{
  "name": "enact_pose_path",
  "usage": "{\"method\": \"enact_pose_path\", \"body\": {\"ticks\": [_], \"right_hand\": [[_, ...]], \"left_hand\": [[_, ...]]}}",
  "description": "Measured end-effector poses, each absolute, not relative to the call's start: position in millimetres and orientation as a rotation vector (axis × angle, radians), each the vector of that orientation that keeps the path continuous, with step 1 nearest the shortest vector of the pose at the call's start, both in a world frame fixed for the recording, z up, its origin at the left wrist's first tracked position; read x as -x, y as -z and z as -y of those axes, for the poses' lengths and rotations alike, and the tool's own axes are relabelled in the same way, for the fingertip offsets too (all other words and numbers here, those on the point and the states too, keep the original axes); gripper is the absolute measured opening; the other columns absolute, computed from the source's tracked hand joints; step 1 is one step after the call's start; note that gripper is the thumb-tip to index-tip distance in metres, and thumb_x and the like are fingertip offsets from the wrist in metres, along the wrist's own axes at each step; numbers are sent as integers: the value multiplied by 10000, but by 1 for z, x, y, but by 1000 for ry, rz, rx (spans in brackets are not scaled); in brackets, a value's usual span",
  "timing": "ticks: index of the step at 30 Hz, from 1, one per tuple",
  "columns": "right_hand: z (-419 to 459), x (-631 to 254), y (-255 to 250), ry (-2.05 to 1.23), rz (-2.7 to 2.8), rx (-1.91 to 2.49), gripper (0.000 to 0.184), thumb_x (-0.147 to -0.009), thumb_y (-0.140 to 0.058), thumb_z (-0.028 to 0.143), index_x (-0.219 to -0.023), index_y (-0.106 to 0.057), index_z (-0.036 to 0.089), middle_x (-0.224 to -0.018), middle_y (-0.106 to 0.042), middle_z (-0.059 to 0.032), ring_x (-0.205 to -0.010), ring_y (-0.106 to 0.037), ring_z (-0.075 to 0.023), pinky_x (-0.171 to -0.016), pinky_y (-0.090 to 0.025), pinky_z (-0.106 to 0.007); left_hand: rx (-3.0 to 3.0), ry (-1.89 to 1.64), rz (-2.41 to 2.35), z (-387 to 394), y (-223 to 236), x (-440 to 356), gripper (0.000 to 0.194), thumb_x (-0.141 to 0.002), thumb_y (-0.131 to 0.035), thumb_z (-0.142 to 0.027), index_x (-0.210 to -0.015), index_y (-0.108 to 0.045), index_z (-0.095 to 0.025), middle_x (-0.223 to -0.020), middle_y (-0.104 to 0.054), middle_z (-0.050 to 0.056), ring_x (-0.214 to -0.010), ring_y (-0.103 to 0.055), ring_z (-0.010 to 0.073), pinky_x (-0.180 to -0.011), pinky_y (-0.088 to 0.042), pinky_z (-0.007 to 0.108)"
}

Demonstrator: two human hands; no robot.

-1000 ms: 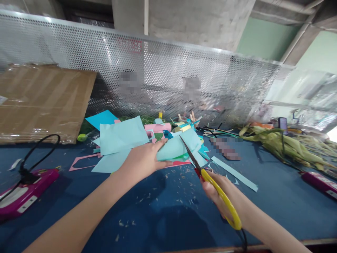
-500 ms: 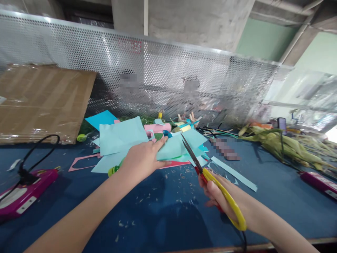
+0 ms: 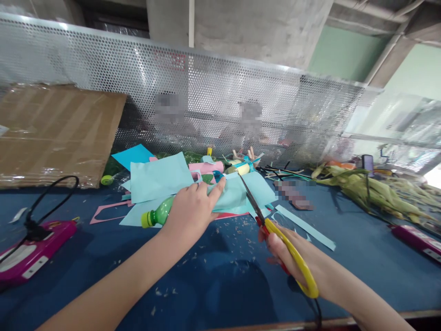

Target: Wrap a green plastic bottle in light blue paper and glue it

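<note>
My left hand is wrapped round a small green bottle with a yellow cap that sticks out to the left. A light blue paper sheet lies over the bottle beyond my fingers. My right hand grips yellow-and-red scissors, whose dark blades point up and away into the edge of that blue sheet. Both hands hover low over the blue table.
More blue paper sheets, pink scraps and rolls lie behind. A pink device with a black cable sits at left, cardboard leans at back left. Corn husks lie right. People sit behind the perforated metal screen.
My left hand has drawn the bottle leftward out from under the paper, so its green body and yellow cap now show. The scissors stay at the sheet's edge.
</note>
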State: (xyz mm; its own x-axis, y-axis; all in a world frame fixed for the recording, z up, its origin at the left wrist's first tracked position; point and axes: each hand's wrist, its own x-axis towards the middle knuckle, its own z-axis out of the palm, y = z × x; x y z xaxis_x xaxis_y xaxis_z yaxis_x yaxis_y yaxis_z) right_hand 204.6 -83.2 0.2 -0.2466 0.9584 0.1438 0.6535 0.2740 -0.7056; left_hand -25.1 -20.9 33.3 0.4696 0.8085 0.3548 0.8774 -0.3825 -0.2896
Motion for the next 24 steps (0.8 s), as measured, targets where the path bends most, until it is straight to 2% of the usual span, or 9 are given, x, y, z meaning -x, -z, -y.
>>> {"method": "enact_pose_path", "body": {"ticks": [6, 12, 17, 20, 24], "right_hand": [[81, -202, 12, -1024, 1829, 1460, 492, -908, -325, 684, -801, -468, 225, -671, -460, 35, -501, -475, -108, -499, -537, -252], [82, -195, 13, -997, 1781, 1515, 570, -851, -288, 772, -714, -393, 228, -544, -368, 75, -333, -365, -65, -311, -358, -192], [80, -194, 10, -955, 1795, 1465, 590, -801, -322, 813, -665, -349, 239, -522, -322, 76, -336, -292, -59, -273, -315, -189], [81, -196, 9, -1006, 1785, 1486, 582, -799, -345, 806, -716, -403, 232, -554, -345, 75, -356, -333, -68, -304, -396, -202], [84, -202, 10, -1091, 1783, 1455, 492, -879, -357, 706, -833, -474, 230, -683, -441, 35, -533, -471, -116, -520, -569, -259]], "left_hand": [[2261, 193, 1412, 23, -34, 23, 816, -812, -725, -395, -1499, -315, -233, -955, -636, 99, -859, -610, 271, -673, -473, 349], [2256, 199, 1407, 23, -36, 25, 830, -806, -735, -382, -1502, -308, -232, -975, -636, 97, -854, -608, 260, -684, -472, 342], [2260, 217, 1400, 22, -37, 26, 816, -809, -735, -351, -1498, -316, -231, -987, -636, 98, -850, -607, 259, -675, -466, 337], [2265, 227, 1393, 22, -36, 26, 788, -822, -722, -314, -1496, -323, -227, -985, -636, 99, -844, -608, 263, -673, -468, 346], [2271, 235, 1381, 19, -33, 26, 782, -825, -720, -340, -1493, -326, -241, -1039, -638, 118, -886, -606, 268, -699, -471, 348]]}}
